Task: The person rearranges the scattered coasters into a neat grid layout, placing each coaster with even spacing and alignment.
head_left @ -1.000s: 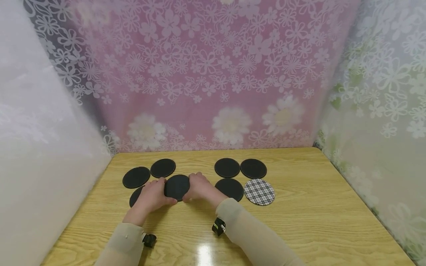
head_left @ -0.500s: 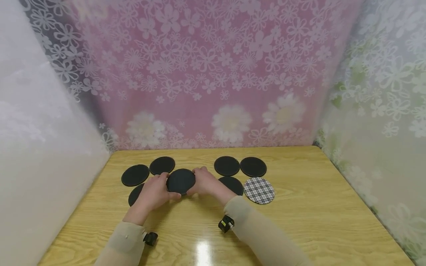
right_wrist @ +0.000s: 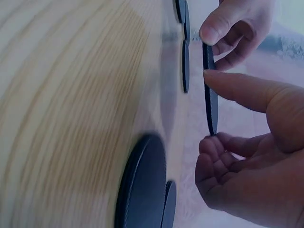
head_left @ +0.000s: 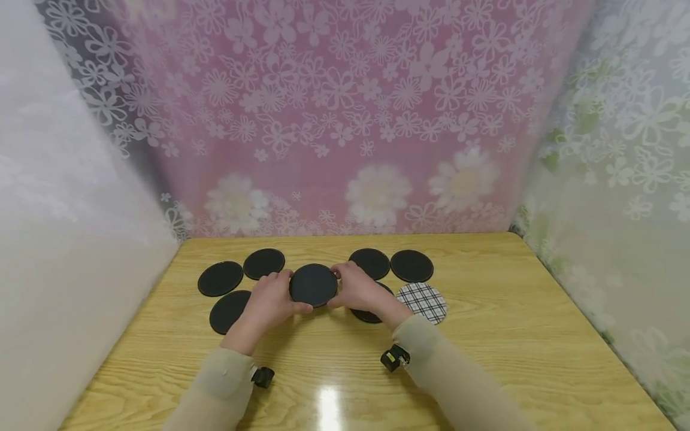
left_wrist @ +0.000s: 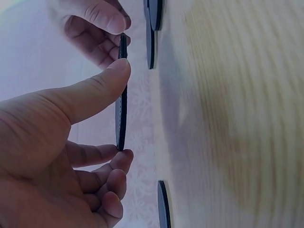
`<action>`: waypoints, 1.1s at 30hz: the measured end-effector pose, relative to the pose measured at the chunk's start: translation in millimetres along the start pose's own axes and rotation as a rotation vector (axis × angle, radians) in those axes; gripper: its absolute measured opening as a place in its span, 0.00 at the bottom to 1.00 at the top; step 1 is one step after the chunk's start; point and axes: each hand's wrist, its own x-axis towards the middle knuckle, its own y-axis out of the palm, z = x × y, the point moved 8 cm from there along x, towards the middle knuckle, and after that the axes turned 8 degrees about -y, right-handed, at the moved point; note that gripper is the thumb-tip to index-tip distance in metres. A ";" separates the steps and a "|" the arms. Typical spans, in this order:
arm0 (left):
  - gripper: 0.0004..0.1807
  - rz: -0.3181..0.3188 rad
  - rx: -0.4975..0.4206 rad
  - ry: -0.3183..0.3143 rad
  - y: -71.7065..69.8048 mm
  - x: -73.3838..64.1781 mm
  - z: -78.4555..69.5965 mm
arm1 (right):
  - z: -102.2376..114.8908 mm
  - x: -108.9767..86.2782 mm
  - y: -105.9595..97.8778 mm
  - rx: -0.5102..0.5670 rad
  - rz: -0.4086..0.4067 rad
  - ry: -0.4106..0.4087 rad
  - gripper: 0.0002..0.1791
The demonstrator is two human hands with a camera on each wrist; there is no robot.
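Both hands hold one round black coaster [head_left: 314,285] between them, raised off the table near its middle. My left hand [head_left: 272,302] pinches its left edge between thumb and fingers, while my right hand [head_left: 360,289] pinches the right edge. Seen edge-on in the left wrist view, the coaster [left_wrist: 122,107] stands apart from the tabletop. To the left lie three black coasters, the nearest [head_left: 229,312] partly behind my left hand. On the right are three more black ones, one of them [head_left: 372,314] largely covered by my right hand, and a plaid coaster [head_left: 423,302] partly overlapped by the right wrist.
The wooden table [head_left: 507,359] reaches back to a pink flowered curtain [head_left: 323,149]. Pale sheets hang along the left and right sides. A small black camera [head_left: 395,358] is worn at the right wrist, another [head_left: 263,378] at the left.
Both hands have carried the held coaster to the right and slightly farther back. More of the near-left coaster now shows, and the right wrist has come over the plaid one.
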 end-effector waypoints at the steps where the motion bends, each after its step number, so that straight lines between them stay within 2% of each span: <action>1: 0.52 -0.001 0.000 -0.001 0.9 1.1 -2.2 | -2.6 -1.4 -2.0 0.007 0.001 -0.002 0.44; 8: 0.53 0.014 -0.001 0.006 13.4 6.0 -14.4 | -20.0 -6.9 -7.6 0.030 0.014 -0.010 0.41; 16: 0.54 0.024 0.037 0.024 28.0 8.3 -16.4 | -34.2 -8.9 -2.0 0.097 0.034 0.024 0.40; 24: 0.53 0.051 0.044 0.010 35.3 7.7 -14.5 | -40.6 -9.0 2.3 0.151 0.050 0.019 0.38; 33: 0.54 0.073 0.054 0.005 36.7 5.0 -15.5 | -41.9 -7.5 2.5 0.130 0.068 0.004 0.38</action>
